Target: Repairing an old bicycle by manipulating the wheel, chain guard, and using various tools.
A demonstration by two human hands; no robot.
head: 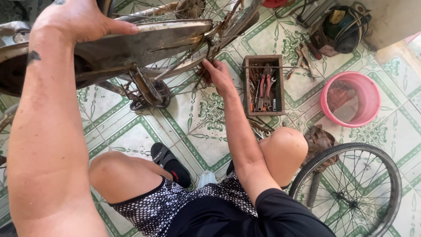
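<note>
A rusty bicycle frame (144, 44) lies across the upper left of the tiled floor (193, 127), its long axis running left to right and rising slightly toward the right. The left hand (74, 19) presses flat on its worn metal chain guard (149, 41), thumb stretched along the top edge. The right hand (217, 74) curls its fingers around a thin rusted part at the frame's right end; what exactly it pinches is unclear. Just beside that hand stands a narrow wooden toolbox (263, 85) holding red-handled pliers and wrenches. Farther right, a round pink plastic basin (350, 99) holds rusty bits, and a loose spoked wheel (348, 191) lies at lower right.
</note>
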